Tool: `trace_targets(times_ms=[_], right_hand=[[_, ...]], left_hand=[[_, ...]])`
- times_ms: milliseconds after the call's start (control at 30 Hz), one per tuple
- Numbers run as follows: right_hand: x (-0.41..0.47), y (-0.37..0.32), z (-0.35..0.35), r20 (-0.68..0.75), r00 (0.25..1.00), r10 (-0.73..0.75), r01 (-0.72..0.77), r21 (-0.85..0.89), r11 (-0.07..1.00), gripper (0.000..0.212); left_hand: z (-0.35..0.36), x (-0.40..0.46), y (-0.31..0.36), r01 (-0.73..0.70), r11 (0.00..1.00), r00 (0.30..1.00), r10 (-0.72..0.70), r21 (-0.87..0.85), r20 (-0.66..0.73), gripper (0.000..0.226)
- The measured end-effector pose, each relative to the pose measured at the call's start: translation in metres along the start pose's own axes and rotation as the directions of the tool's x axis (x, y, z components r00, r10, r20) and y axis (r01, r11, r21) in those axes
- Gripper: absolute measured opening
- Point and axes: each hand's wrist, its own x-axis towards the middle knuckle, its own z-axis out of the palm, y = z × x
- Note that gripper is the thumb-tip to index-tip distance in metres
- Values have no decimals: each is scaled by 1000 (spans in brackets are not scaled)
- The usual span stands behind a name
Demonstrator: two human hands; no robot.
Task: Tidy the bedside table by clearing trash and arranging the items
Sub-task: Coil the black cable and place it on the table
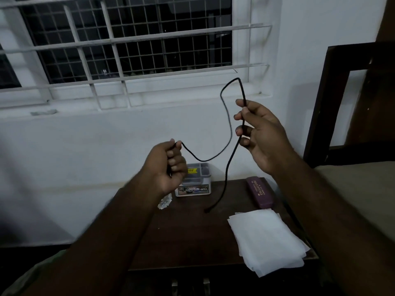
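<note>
A long black cable (226, 116) hangs in the air above the dark wooden bedside table (188, 236). My left hand (168, 169) grips one end of it in a fist, held above the table's back left. My right hand (259, 133) is raised higher and pinches the cable between thumb and fingers; a loop rises above that hand and the free end dangles down until it touches the tabletop. A small crumpled wrapper (164, 202) lies at the table's left edge, partly hidden by my left forearm.
A white plastic box (195, 184) with a clear lid stands at the table's back. A maroon spectacle case (258, 192) lies at the back right, white paper sheets (267, 238) at the front right. A bed with dark headboard (342, 103) borders the right side; a barred window (128, 50) is behind.
</note>
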Motion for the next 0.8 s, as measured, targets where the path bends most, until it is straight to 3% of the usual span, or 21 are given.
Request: trace_targets(times_ms=[167, 300, 400, 500, 633, 733, 800], right_hand=[[9, 26, 1, -131, 987, 90, -122, -257, 959, 23], [6, 45, 15, -140, 963, 229, -268, -467, 842, 25], [0, 54, 22, -109, 927, 360, -365, -494, 789, 24], [-2, 66, 26, -56, 957, 285, -261, -599, 757, 29], [7, 84, 34, 32, 995, 89, -30, -782, 622, 38], [6, 93, 42, 203, 979, 0, 160, -768, 620, 54], [6, 95, 50, 315, 949, -20, 258, -736, 626, 48]], left_hand=[[30, -17, 9, -103, 994, 976, 109, -38, 186, 15], [39, -13, 20, -220, 975, 959, 219, -15, 183, 9], [38, -9, 33, -272, 960, 956, 262, 63, 127, 13], [37, -9, 46, -259, 950, 964, 244, 173, 105, 22], [44, -16, 53, -143, 918, 982, 85, 371, 168, 20], [53, -26, 50, -60, 854, 968, -77, 517, 239, 24], [57, -33, 48, 13, 803, 937, -217, 596, 272, 26]])
